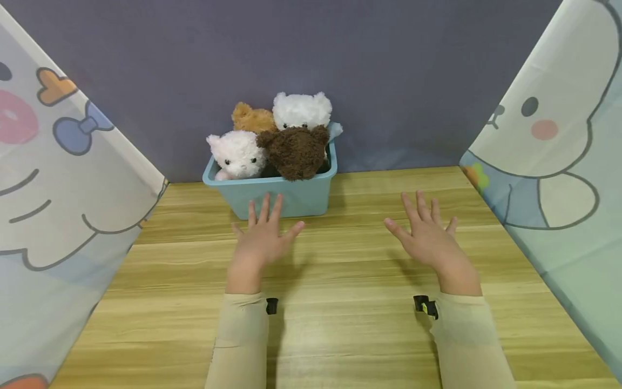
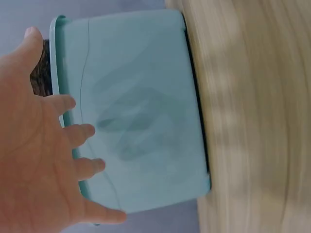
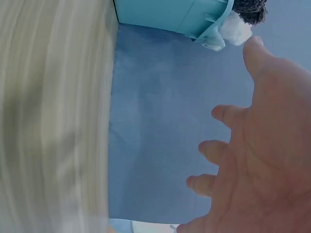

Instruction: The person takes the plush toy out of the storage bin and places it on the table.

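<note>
A light blue plastic bin (image 1: 291, 197) stands at the back of the wooden table, filled with plush toys. At its front are a white plush (image 1: 240, 156) on the left and a dark brown plush bear (image 1: 296, 154). Behind them sit a tan plush (image 1: 254, 119) and another white plush bear (image 1: 302, 111). My left hand (image 1: 259, 243) is spread wide, palm down, its fingertips overlapping the bin's front wall in the head view. To the right of the bin, my right hand (image 1: 430, 240) hovers over the table with fingers spread, holding nothing.
The wooden table (image 1: 340, 335) reaches back to a plain grey cloth wall (image 1: 398, 86). Cartoon-printed curtains hang on both sides, a left curtain (image 1: 73, 189) and a right curtain (image 1: 554, 146). A pale blue bit of plush (image 1: 335, 130) pokes out at the bin's right rim.
</note>
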`<state>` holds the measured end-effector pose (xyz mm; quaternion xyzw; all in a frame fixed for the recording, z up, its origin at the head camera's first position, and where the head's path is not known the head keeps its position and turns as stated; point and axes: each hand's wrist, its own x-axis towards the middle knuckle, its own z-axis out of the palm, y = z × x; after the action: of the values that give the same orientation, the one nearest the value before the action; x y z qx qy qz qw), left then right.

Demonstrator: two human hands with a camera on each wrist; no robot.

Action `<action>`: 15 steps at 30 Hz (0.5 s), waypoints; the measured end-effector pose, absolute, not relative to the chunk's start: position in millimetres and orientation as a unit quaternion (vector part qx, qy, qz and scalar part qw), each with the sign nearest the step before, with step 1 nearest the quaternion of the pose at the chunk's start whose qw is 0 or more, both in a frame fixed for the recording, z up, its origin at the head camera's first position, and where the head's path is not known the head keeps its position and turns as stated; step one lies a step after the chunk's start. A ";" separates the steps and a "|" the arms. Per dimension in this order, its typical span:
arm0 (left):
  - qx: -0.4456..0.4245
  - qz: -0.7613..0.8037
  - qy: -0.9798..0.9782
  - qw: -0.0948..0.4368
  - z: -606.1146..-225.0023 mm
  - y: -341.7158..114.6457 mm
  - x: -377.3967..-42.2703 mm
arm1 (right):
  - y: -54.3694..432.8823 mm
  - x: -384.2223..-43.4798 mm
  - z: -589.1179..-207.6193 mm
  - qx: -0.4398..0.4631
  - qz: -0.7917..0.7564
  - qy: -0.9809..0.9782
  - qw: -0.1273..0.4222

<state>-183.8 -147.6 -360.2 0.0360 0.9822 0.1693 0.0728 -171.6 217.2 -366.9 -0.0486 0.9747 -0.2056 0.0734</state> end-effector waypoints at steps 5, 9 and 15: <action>0.028 0.162 0.980 0.113 -354.3 -176.2 -185.6 | 219.2 -182.0 -356.1 -0.060 -0.194 0.978 0.057; 0.004 0.167 0.973 0.159 -340.2 -205.9 -186.4 | 214.1 -197.1 -335.7 -0.083 -0.185 0.978 0.047; -0.023 0.160 0.972 0.171 -313.2 -250.5 -191.4 | 195.9 -221.7 -295.9 -0.118 -0.160 0.979 0.055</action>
<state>-191.4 -250.5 -313.2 -0.0233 0.9718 0.1600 0.1714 -221.7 195.9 -295.9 -0.1181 0.9785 -0.1598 0.0550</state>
